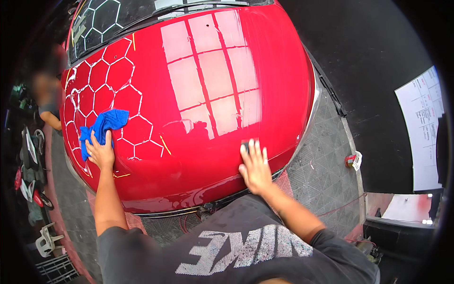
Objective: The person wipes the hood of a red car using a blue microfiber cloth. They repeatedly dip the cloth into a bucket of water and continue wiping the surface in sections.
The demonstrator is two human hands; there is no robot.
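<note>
A glossy red car hood (151, 104) spreads out in front of me. My left hand (100, 152) grips a crumpled blue cloth (111, 120) against the hood's left side, fingertips pressing into the fabric. Farther right, near the front edge, my right hand (256, 168) lies palm down on the paint. Under its fingertips is a small dark block (245, 146), mostly covered by the fingers. Bright hexagon lines and a pale window grid reflect in the paint. Faint streaks run down the hood to the right of the grid.
The windshield with its wiper (142, 21) lies at the far end. At left, another person's arm (49, 119) shows beside the car, near a white plastic chair (47, 241). A red-and-white item (353, 161) sits on the grey floor (321, 142). Large paper sheets (421, 128) hang at right.
</note>
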